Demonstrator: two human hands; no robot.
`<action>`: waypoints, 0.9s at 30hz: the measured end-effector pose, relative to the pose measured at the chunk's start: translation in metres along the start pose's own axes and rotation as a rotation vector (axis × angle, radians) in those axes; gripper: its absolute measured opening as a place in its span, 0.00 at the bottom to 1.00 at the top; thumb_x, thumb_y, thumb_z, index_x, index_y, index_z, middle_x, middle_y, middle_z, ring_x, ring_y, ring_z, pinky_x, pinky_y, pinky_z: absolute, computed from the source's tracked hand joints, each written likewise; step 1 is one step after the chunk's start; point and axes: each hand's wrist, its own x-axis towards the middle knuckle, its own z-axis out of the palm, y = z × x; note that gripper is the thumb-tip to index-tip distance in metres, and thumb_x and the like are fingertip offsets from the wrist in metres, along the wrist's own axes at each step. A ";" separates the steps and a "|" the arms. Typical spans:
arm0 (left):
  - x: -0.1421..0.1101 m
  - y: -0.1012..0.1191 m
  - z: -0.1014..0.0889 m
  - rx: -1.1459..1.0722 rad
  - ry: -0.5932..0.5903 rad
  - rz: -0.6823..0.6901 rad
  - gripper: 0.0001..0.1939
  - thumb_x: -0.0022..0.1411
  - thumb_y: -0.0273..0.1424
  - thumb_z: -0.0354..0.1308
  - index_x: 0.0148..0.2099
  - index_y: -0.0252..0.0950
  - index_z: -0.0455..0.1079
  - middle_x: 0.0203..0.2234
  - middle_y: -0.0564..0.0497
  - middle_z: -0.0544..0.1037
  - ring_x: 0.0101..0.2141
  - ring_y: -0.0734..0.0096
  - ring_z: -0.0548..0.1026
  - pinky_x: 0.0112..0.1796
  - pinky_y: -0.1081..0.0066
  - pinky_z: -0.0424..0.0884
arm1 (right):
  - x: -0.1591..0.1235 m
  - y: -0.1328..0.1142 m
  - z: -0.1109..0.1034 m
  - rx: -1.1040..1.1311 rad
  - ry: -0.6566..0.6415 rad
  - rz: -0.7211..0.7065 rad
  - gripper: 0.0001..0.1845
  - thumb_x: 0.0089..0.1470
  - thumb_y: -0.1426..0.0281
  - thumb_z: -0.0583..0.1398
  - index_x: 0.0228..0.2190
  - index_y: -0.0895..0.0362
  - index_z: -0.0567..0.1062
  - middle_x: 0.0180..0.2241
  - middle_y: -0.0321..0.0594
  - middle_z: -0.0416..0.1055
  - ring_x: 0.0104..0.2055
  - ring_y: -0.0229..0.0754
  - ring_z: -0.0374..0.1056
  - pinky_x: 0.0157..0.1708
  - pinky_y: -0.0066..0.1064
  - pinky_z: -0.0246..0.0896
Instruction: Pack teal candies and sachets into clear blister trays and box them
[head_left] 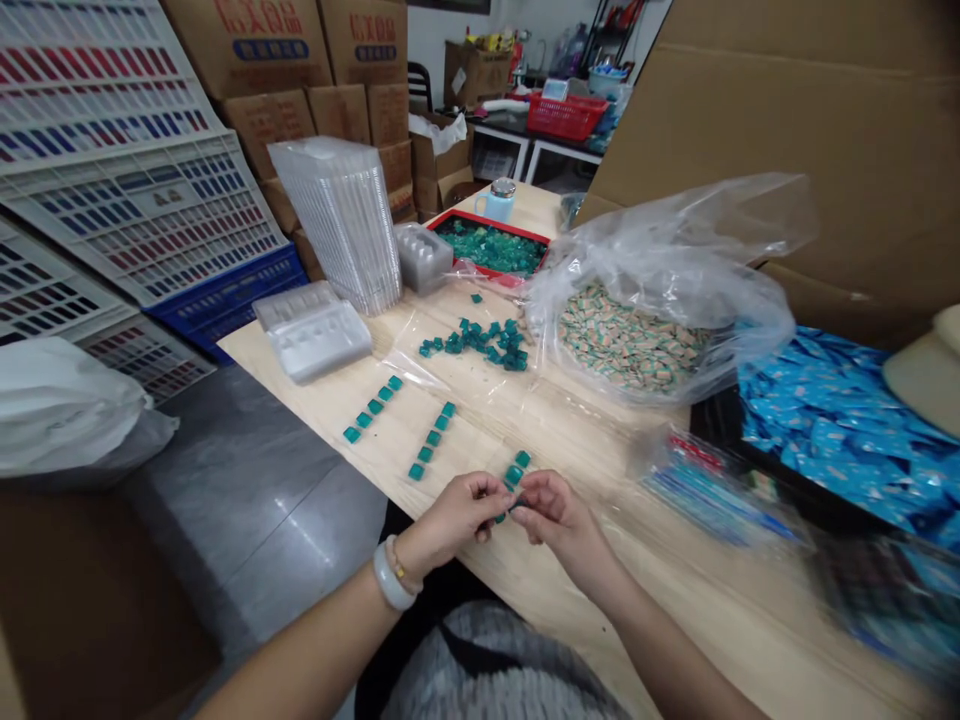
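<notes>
Head view, and the action is right at the fingertips: the left hand (459,512) and right hand (559,518) come together, fingers curled in a tight pinch around a small teal cube (501,517), though the fingers hide how much they've got. Just ahead of the fingers runs a short row of teal cubes (514,473), and further out to their left lie two more neat rows (429,440) (373,408) on the pale wooden table (570,440). Beyond those fingers sits a loose heap of teal cubes (476,343), then a red tray of teal cubes (491,247). The danger here is a loose pinch: these pieces are tiny, so one slip could knock a row out of line, or a cube could skitter off the table edge near the left wrist. Far ahead of the fingers, the cardboard boxes (251,40) carry big red lettering, and only the characters 食品 read with any confidence; no other writing is legible from here.
</notes>
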 end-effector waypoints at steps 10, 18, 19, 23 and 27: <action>0.000 -0.007 -0.004 -0.567 -0.070 -0.290 0.12 0.47 0.33 0.60 0.32 0.31 0.65 0.22 0.55 0.62 0.17 0.89 0.58 0.12 0.87 0.45 | 0.001 -0.006 0.007 -0.557 0.109 -0.426 0.06 0.52 0.70 0.52 0.33 0.56 0.67 0.30 0.39 0.64 0.32 0.37 0.63 0.32 0.30 0.60; 0.004 0.005 -0.009 -0.549 -0.119 -0.286 0.10 0.49 0.32 0.59 0.31 0.30 0.65 0.21 0.55 0.62 0.16 0.89 0.56 0.12 0.87 0.45 | 0.003 -0.017 0.007 -0.722 0.040 -0.560 0.11 0.52 0.76 0.51 0.39 0.56 0.67 0.33 0.41 0.66 0.35 0.38 0.64 0.35 0.30 0.62; 0.003 0.008 -0.009 -0.502 -0.109 -0.263 0.11 0.49 0.33 0.59 0.31 0.30 0.65 0.21 0.55 0.62 0.16 0.89 0.55 0.12 0.87 0.44 | 0.003 -0.016 0.008 -0.730 0.061 -0.565 0.11 0.52 0.76 0.51 0.38 0.56 0.67 0.33 0.41 0.66 0.35 0.38 0.64 0.35 0.30 0.62; -0.001 0.014 -0.007 -0.271 -0.063 -0.200 0.15 0.46 0.37 0.60 0.30 0.30 0.65 0.18 0.57 0.58 0.16 0.88 0.54 0.13 0.85 0.42 | 0.002 -0.008 0.009 -0.785 0.128 -0.575 0.08 0.52 0.74 0.52 0.35 0.57 0.68 0.30 0.41 0.67 0.34 0.39 0.64 0.34 0.31 0.62; -0.005 0.008 -0.005 -0.094 0.048 -0.147 0.17 0.43 0.40 0.61 0.28 0.31 0.63 0.16 0.59 0.57 0.15 0.87 0.53 0.13 0.82 0.41 | -0.002 0.000 0.013 -0.770 0.151 -0.523 0.07 0.52 0.74 0.51 0.31 0.57 0.69 0.28 0.40 0.67 0.31 0.39 0.65 0.32 0.30 0.62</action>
